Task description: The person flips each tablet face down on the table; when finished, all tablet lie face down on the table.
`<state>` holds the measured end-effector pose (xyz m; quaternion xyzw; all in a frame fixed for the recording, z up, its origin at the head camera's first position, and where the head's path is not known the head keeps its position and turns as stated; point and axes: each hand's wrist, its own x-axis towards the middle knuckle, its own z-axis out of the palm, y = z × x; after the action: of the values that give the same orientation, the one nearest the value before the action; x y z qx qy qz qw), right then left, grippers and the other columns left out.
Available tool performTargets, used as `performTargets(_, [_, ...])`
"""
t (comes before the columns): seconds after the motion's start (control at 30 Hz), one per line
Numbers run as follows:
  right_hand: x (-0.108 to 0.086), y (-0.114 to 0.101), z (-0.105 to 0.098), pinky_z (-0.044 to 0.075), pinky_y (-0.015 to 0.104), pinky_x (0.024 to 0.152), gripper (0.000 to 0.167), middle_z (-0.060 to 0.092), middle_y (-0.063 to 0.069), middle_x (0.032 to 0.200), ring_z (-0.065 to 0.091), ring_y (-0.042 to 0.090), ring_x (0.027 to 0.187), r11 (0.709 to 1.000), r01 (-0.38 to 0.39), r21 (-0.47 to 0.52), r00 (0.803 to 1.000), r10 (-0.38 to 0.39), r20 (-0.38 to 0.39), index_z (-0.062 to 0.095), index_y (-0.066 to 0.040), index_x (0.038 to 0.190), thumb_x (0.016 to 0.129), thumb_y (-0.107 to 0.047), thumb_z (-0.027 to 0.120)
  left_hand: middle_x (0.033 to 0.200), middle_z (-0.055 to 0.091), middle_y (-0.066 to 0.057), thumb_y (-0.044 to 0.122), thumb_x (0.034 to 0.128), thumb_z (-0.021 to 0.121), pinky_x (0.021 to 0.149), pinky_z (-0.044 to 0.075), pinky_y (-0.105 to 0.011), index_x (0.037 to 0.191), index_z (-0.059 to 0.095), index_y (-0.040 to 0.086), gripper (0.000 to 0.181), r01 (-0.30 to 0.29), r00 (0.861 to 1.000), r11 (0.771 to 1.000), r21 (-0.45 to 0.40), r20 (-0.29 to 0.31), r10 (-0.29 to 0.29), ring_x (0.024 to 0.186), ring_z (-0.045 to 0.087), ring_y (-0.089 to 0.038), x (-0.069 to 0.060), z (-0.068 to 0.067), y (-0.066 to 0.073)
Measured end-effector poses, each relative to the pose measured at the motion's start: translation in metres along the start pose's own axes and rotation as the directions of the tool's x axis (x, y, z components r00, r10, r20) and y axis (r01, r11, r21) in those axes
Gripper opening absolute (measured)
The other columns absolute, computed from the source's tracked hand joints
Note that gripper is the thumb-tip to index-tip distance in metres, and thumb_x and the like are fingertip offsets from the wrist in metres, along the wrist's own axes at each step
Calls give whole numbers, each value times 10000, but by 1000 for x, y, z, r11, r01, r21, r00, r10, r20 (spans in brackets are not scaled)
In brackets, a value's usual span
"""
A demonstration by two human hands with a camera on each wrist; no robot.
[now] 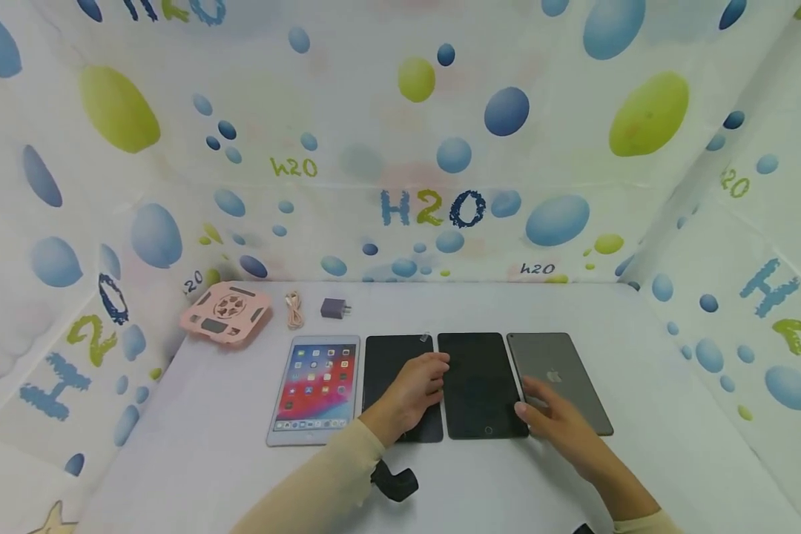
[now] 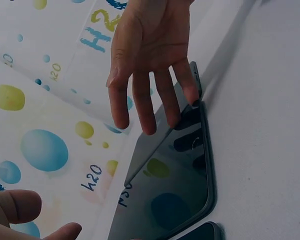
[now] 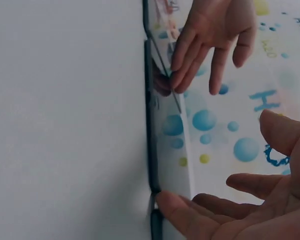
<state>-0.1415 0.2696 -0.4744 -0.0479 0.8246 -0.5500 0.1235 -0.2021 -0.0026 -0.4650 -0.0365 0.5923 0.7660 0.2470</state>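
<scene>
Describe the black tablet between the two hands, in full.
The tablet is thin, with rounded corners and a dark, glossy, glass-like screen that shows no image and mirrors the patterned backdrop. A round button sits at the near end. It lies flat, screen up, third from left of four. The left hand is at its left edge, the right hand at its right; contact is unclear.

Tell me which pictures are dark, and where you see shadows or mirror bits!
Head view: brightest, with a soft shadow on the table by the right hand; left wrist view: dimmer, with dots and fingers mirrored in the glossy black tablet; right wrist view: dim too, with a blurry grey shadow on the table.
</scene>
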Motion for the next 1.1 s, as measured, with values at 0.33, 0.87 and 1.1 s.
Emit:
performTargets(0.33, [9,-9,7,573,485,907,688,324,315,1577,455,516,1355,996,-80,51,997,80,-1,293,-34,1578,1022,-276,619,1637,242,-268,180,1035,506,1190,255,-628,1542,379,-2,553,7,999,1000,-20,46,-6,1506,174,-513,-3,1,2])
performTargets(0.87, [18,1,1,523,313,989,717,441,259,1517,569,252,1298,894,-90,439,996,84,31,173,21,1600,1026,-130,575,1683,94,-241,319,1022,572,1230,117,-620,1599,277,40,706,5,997,999,-32,81,-2,1527,36,-515,-1,10,1])
performTargets(1.1, [22,-3,11,518,338,997,787,388,186,1543,566,212,1271,864,-2,504,975,-110,192,185,6,1603,961,-79,630,1666,206,-215,385,991,637,1212,181,-635,1583,333,51,744,-8,998,998,55,65,5,1529,138,-480,1,21,0])
